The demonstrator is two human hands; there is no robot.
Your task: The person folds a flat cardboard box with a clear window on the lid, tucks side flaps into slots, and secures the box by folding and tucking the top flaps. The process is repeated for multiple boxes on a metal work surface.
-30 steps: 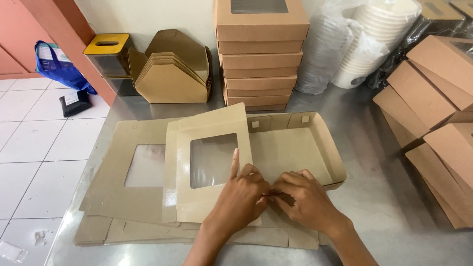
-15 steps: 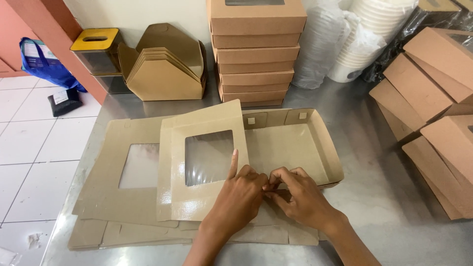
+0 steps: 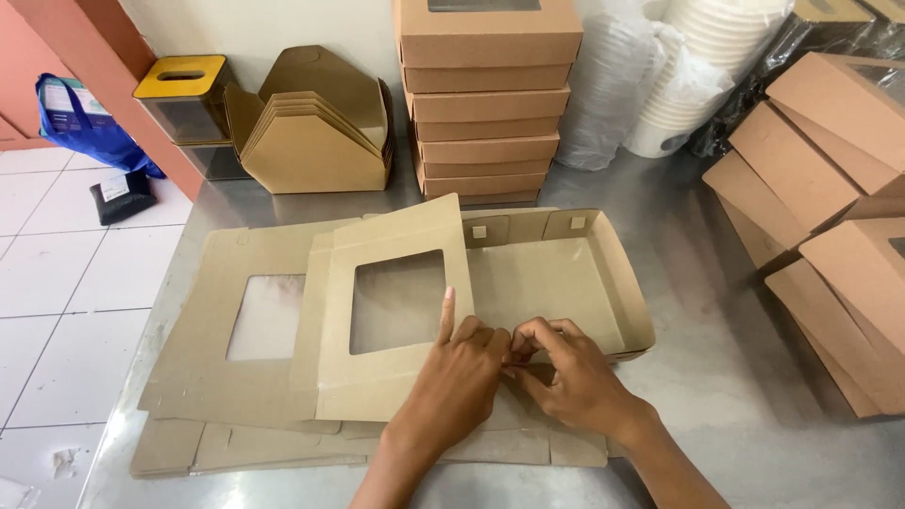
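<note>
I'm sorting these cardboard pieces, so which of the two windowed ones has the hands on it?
The windowed lid attached to the half-folded tray; the left hand rests its forefinger beside the window. The other windowed sheet lies flat underneath, untouched, farther left.

Brown cardboard packaging all round me

My fingers (image 3: pixel 514 341) pinch the near wall of a half-folded brown cardboard window box (image 3: pixel 566 273); flat brown window-box blanks (image 3: pixel 217 349) lie left, a stack of closed brown boxes (image 3: pixel 488 104) behind, folded brown takeaway cartons (image 3: pixel 316 132) beside, more brown boxes (image 3: pixel 830 188) right.
</note>
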